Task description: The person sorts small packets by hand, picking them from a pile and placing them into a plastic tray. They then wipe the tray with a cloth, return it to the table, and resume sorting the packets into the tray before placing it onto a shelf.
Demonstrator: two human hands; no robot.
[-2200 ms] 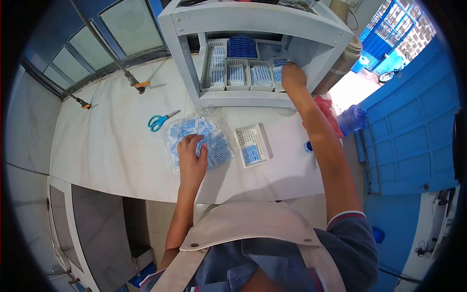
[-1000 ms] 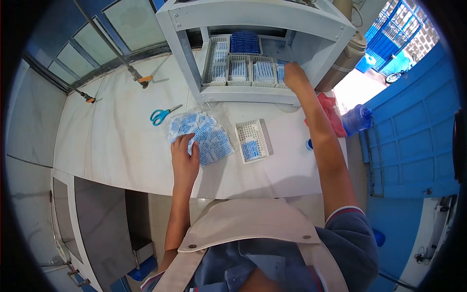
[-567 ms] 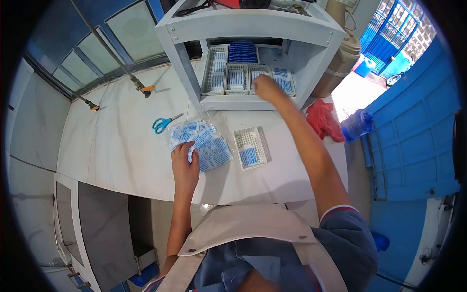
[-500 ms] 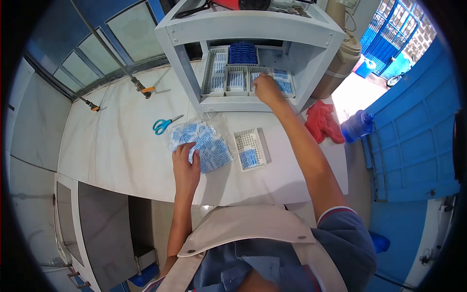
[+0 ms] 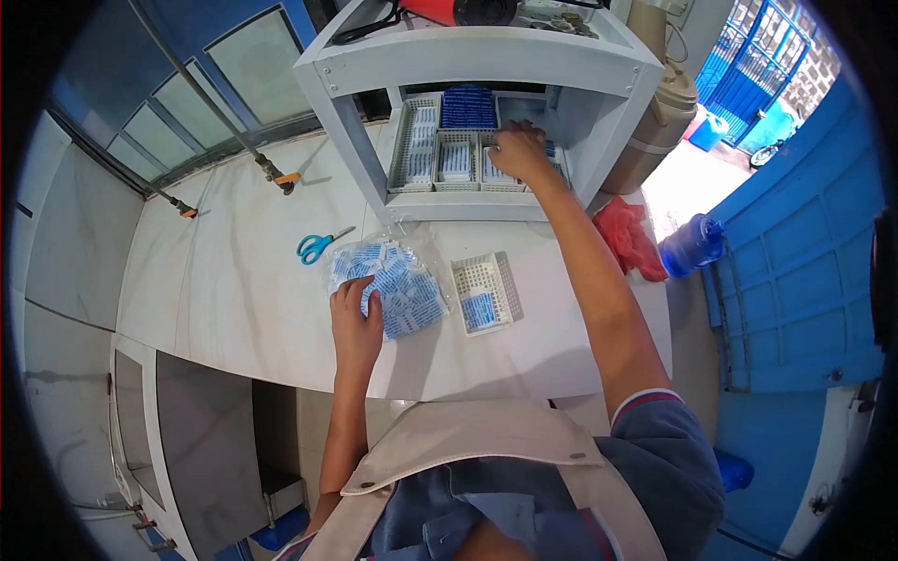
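My left hand [image 5: 355, 309] rests on the near left side of a clear plastic bag [image 5: 402, 276] of small blue-and-white packets, its thumb apart from its bent fingers. Right of the bag stands a small white perforated basket [image 5: 482, 271] with a few blue-and-white packets [image 5: 480, 311] in its near end. My right hand [image 5: 521, 151] reaches into the white shelf, above the right-hand baskets. Its fingers are bent and a little apart, and I see nothing in them. Below it is a white basket [image 5: 502, 185] of packets. To the left are another packet basket [image 5: 456, 186] and a long basket [image 5: 397, 154].
Dark blue packets [image 5: 468, 107] fill a basket at the back of the shelf. Teal-handled scissors [image 5: 315, 248] lie left of the bag. A red cloth [image 5: 625, 238] lies by the table's right edge, near a blue plastic bottle [image 5: 690, 245]. A beige dispenser [image 5: 655, 131] stands beside the shelf.
My right hand has shifted slightly right and farther back over the baskets, uncovering more of the basket it was in. My left hand stays on the bag. The view has tilted slightly.
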